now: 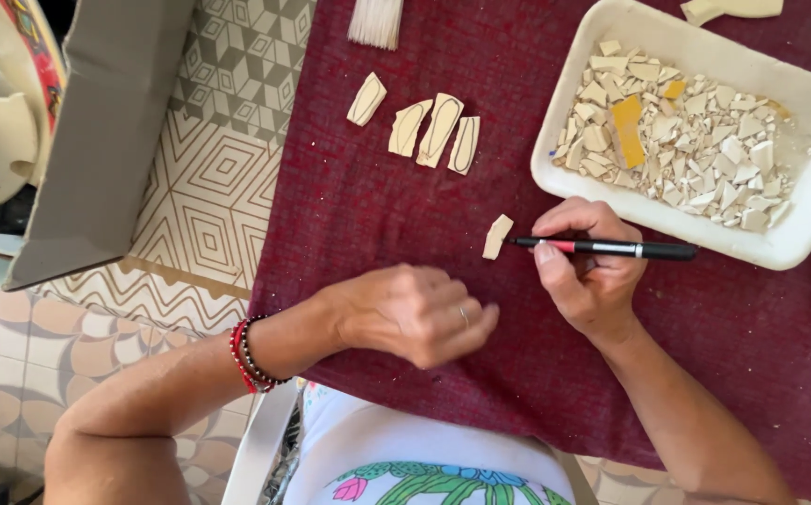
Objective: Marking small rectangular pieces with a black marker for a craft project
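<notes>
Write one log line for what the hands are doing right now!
right hand: holds black marker, tip by cream shard | left hand: closed, empty | cloth: four outlined shards

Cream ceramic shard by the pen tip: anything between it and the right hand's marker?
Nothing visible. The small cream ceramic shard lies alone on the maroon cloth, the black marker pen in the right hand pointing at it. The left hand sits lower, clear.

Matt woven cloth [405, 215], glazed shards [695, 140]
</notes>
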